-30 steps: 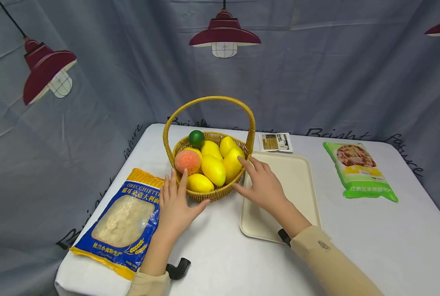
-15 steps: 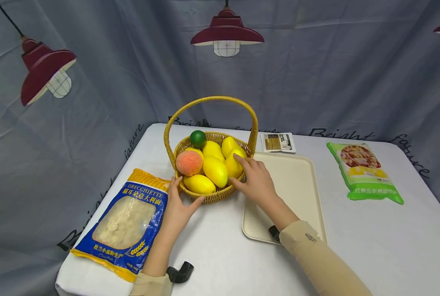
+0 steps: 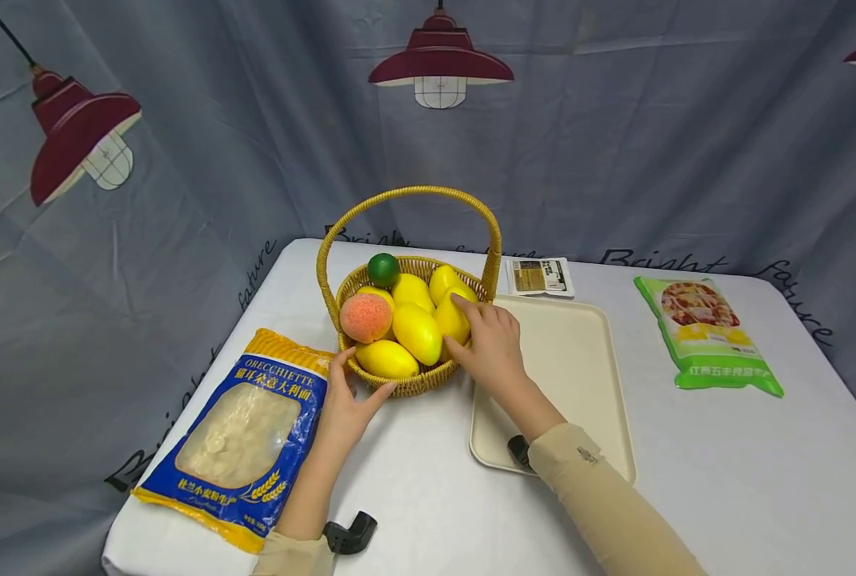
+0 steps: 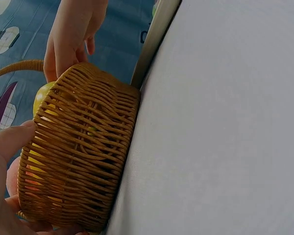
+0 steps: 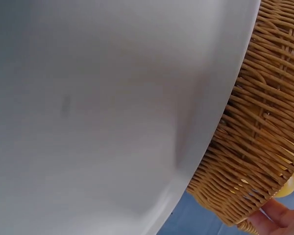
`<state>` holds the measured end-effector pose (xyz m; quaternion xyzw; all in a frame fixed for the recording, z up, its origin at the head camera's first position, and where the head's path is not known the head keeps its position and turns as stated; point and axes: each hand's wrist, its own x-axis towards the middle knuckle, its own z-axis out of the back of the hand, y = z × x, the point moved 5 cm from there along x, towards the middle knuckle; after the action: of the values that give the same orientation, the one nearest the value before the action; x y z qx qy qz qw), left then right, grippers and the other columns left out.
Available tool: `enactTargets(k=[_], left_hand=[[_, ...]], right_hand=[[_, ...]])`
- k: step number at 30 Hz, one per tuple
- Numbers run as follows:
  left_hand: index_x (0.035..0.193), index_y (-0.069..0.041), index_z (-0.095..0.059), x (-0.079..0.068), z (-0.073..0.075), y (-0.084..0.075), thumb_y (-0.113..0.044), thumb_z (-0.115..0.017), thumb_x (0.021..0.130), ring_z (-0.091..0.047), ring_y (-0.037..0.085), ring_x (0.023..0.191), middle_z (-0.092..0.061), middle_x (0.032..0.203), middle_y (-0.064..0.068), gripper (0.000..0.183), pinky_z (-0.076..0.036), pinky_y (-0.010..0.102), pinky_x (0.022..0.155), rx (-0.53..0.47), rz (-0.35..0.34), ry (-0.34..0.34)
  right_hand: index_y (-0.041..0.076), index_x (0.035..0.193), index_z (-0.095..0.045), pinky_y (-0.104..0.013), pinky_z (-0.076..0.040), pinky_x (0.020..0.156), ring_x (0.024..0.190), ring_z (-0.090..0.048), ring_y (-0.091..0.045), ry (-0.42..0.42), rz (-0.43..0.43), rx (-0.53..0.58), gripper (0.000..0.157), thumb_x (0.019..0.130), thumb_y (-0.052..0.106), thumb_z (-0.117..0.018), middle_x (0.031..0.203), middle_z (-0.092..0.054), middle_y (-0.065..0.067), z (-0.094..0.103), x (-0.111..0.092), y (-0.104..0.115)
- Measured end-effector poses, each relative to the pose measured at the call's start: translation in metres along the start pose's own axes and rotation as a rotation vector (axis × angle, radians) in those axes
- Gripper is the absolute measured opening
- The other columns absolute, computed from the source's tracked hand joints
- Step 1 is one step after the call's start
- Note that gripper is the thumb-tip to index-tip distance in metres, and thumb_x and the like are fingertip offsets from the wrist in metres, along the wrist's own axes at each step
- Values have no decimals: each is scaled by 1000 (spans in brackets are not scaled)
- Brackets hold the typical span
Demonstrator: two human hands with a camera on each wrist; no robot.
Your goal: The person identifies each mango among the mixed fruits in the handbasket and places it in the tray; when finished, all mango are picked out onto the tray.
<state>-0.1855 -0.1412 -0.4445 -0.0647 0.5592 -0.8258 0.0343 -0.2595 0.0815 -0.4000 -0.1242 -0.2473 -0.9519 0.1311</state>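
Observation:
A wicker basket (image 3: 419, 387) with a tall arched handle stands on the white table, holding several yellow mangoes (image 3: 417, 332), a peach (image 3: 366, 318) and a small green round fruit (image 3: 383, 270). My left hand (image 3: 345, 412) grips the basket's front left side; in the left wrist view the thumb (image 4: 20, 136) lies against the rim and other fingers show lower down. At the basket's right side, my right hand (image 3: 493, 348) pinches the rightmost mango (image 3: 454, 318) between thumb and index finger. Its fingers (image 5: 279, 215) are partly cut off in the right wrist view.
Right of the basket lies a beige tray (image 3: 565, 376), partly under my right forearm. A blue orecchiette bag (image 3: 237, 436) lies left, a small packet (image 3: 541, 277) behind the tray, and a green food bag (image 3: 709, 332) far right. A grey curtain hangs behind.
My left hand has come down from above the basket's front to its left rim. The right hand has moved slightly left, its thumb and index finger now closed in on the mango.

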Motion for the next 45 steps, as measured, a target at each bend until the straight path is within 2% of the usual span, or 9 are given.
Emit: enactTargets(k=[11, 18, 23, 26, 31, 37, 42, 45], left_hand=[[143, -13, -27, 1, -1, 3, -27, -79, 82, -39, 34, 128, -31, 146, 18, 81, -35, 49, 107, -20, -2, -4], [143, -12, -27, -3, -3, 10, -26, -78, 83, -39, 36, 129, -30, 147, 21, 80, -33, 51, 108, -38, -3, 1], [143, -11, -26, -7, -3, 13, -27, -76, 84, -38, 38, 130, -30, 146, 21, 79, -32, 53, 108, -37, -10, 0], [144, -11, -26, -6, -3, 11, -28, -76, 85, -37, 39, 130, -29, 147, 22, 79, -31, 54, 108, -42, -25, -4], [143, -13, -26, -1, -3, 10, -28, -76, 84, -37, 38, 131, -29, 148, 21, 79, -32, 53, 108, -40, -28, -5], [143, -14, -27, 0, -3, 10, -27, -78, 83, -37, 37, 131, -28, 148, 20, 79, -32, 52, 108, -46, -20, -9], [143, -15, -28, 1, -2, 11, -29, -78, 83, -37, 36, 131, -29, 148, 19, 80, -32, 52, 108, -41, -16, -10], [143, -15, -28, 1, -2, 11, -29, -78, 83, -38, 36, 130, -30, 147, 19, 79, -33, 52, 107, -40, -14, -12]], right_hand=[[17, 139, -50, -52, -25, 104, 106, -52, -33, -26, -20, 40, 58, 87, 32, -70, 118, -54, -16, -2, 8, 2], [17, 136, -54, -51, -35, 98, 97, -56, -33, -48, -36, 109, 57, 84, 28, -74, 113, -55, -15, -5, 4, -1], [21, 136, -56, -49, -40, 94, 100, -56, -33, -54, -47, 171, 57, 82, 27, -76, 117, -54, -14, -7, 1, -2], [21, 135, -56, -47, -42, 93, 104, -53, -31, -79, -24, 196, 57, 82, 25, -77, 119, -53, -13, -3, 4, -1], [20, 133, -58, -48, -44, 92, 111, -47, -32, -182, 37, 254, 56, 81, 15, -77, 123, -48, -15, 17, 10, 3], [20, 132, -58, -45, -52, 81, 111, -47, -30, -285, 92, 381, 58, 79, 7, -78, 125, -46, -15, 48, 10, 0], [20, 135, -56, -45, -54, 83, 112, -50, -28, -313, 53, 484, 61, 80, 3, -77, 128, -44, -13, 78, 4, -15], [19, 137, -54, -44, -54, 85, 110, -51, -27, -323, -15, 511, 63, 80, 2, -77, 128, -44, -14, 92, 1, -34]])
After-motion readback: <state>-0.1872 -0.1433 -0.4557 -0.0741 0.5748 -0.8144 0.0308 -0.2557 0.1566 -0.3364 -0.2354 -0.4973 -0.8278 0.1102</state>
